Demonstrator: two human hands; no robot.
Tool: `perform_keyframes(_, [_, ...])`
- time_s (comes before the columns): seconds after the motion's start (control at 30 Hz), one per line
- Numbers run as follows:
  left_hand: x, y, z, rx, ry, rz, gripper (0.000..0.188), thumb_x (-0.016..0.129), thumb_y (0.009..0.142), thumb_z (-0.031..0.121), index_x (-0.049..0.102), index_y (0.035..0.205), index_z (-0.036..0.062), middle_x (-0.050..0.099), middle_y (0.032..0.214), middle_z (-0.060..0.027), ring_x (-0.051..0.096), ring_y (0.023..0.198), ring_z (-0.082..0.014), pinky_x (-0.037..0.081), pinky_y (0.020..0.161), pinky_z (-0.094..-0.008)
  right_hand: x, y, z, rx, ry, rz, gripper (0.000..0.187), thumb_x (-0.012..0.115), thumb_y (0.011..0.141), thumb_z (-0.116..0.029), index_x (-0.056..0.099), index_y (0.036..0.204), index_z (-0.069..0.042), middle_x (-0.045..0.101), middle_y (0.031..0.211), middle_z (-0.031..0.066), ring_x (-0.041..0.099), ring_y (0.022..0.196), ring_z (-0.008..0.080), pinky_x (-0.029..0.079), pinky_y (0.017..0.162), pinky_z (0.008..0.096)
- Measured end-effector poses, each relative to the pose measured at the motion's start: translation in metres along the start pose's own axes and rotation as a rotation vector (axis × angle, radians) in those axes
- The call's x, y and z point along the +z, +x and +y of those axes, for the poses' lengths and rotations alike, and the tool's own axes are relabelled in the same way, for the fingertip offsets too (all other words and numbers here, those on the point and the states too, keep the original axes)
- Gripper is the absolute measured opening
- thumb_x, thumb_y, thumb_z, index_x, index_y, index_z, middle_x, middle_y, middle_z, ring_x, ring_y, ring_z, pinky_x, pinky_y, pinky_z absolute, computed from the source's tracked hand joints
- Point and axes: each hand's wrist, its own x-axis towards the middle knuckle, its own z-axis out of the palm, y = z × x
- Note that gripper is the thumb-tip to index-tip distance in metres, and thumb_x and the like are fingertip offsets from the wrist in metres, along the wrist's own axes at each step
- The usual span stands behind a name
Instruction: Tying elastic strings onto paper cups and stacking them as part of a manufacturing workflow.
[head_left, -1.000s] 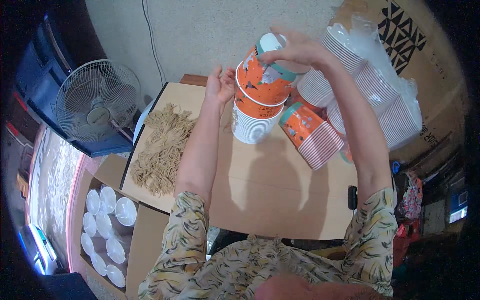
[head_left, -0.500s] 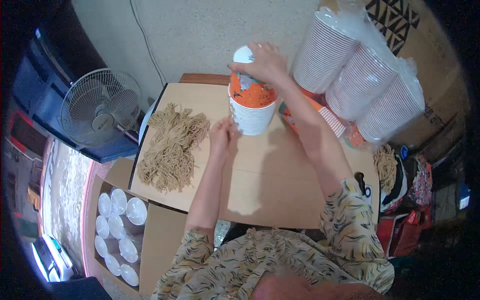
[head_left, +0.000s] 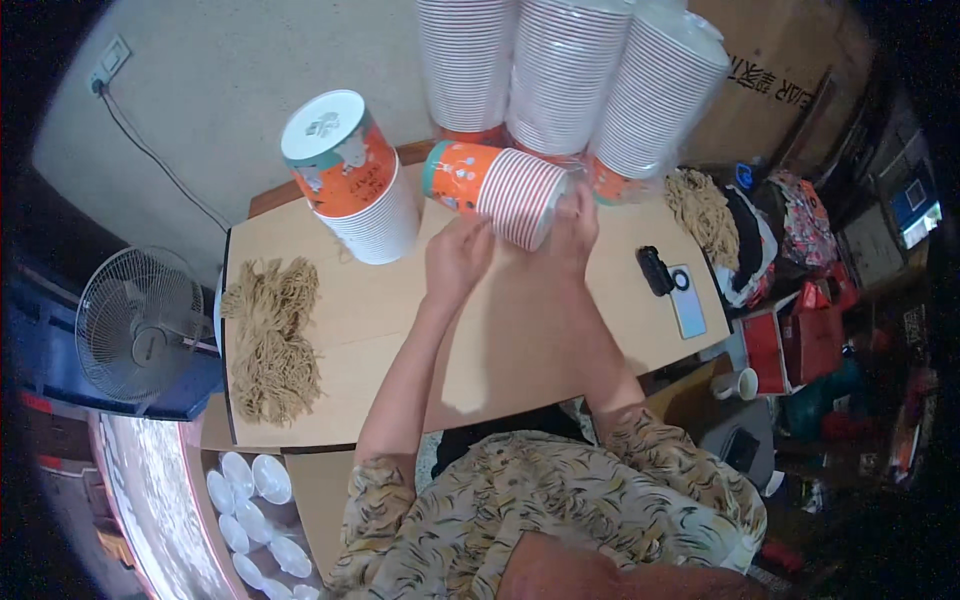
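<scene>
Because the pale tabletop [head_left: 390,325] fills the middle of the view, everything on it can be placed from the standing stack [head_left: 345,180], a nest of paper cups turned base up, orange and teal at the top and white rims below. To its right, at the back, rise 3 tall wrapped stacks [head_left: 570,80] of white-rimmed cups in clear plastic. A cardboard box [head_left: 322,495] with clear round containers [head_left: 265,520] sits off the tabletop, nearer the person than the standing stack and to its left. The fan [head_left: 145,330] is also to its left and nearer the person. Just right of the standing stack, the tipped stack [head_left: 500,190] of orange cups lies on its side, its teal end toward that landmark and its rims pointing away. In front of the standing stack, slightly left, is a heap of tan strands [head_left: 275,345]. Both hands are right of the landmark: the left hand [head_left: 457,260] has its fingers curled together at the tipped stack's near side, the right hand [head_left: 572,235] has its fingers bent at the rim end, and I cannot tell whether either set is clamped. Well to the landmark's right lie a flat pale device [head_left: 688,305] and, touching or nearly touching it, a small black object [head_left: 654,270].
</scene>
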Motion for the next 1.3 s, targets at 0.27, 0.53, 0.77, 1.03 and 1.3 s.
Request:
perform_keyframes(0.27, [0.063,0.038,-0.013,0.263,0.171,0.055,0.028,0.077,0.079,0.011,0.072,0.106,0.0039,0.069,0.117,-0.0153,0.065,0.109,-0.0330,0.053,0.095,-0.0414,-0.004,0.018,0.038,0.590,0.336,-0.439,0.019,0.061,0.098,-0.022,0.062,0.088,-0.006,0.058,0.081,-0.0006,0.056,0.072,0.0081,0.049,0.067,0.0264])
perform_keyframes(0.53, [0.080,0.034,-0.005,0.313,0.186,0.111,0.035,0.081,0.070,0.019,0.073,0.101,0.0058,0.070,0.113,-0.0130,0.065,0.104,-0.0311,0.054,0.091,-0.0421,-0.025,0.017,0.110,0.162,0.229,-0.281,0.021,0.060,0.096,-0.011,0.061,0.077,-0.002,0.058,0.072,0.0001,0.054,0.062,0.0098,0.045,0.052,0.0270])
perform_keyframes(0.77, [0.079,0.015,-0.003,0.265,0.155,0.159,0.034,0.078,0.065,0.017,0.071,0.097,0.0068,0.069,0.109,-0.0092,0.063,0.103,-0.0288,0.051,0.092,-0.0414,-0.037,-0.009,0.056,0.313,0.171,-0.284,0.018,0.056,0.098,-0.007,0.062,0.082,0.000,0.058,0.070,-0.0004,0.054,0.060,0.0092,0.040,0.053,0.0230])
perform_keyframes(1.03, [0.043,0.006,-0.030,0.224,0.136,0.292,0.032,0.079,0.069,0.013,0.070,0.098,0.0032,0.069,0.105,-0.0103,0.065,0.099,-0.0308,0.053,0.089,-0.0413,-0.126,-0.026,-0.017,-0.183,-0.552,-0.353,0.013,0.060,0.095,-0.011,0.063,0.087,0.000,0.059,0.070,0.0063,0.056,0.068,0.0105,0.047,0.058,0.0309])
perform_keyframes(1.3, [-0.083,-0.129,-0.057,-0.249,0.098,0.340,0.014,0.072,0.081,0.004,0.073,0.095,0.0021,0.069,0.091,-0.0150,0.067,0.084,-0.0292,0.055,0.075,-0.0370,-0.080,-0.106,-0.103,-0.586,-0.484,-1.009,0.014,0.070,0.086,-0.004,0.068,0.099,0.000,0.069,0.085,0.0143,0.069,0.072,0.0269,0.055,0.068,0.0354])
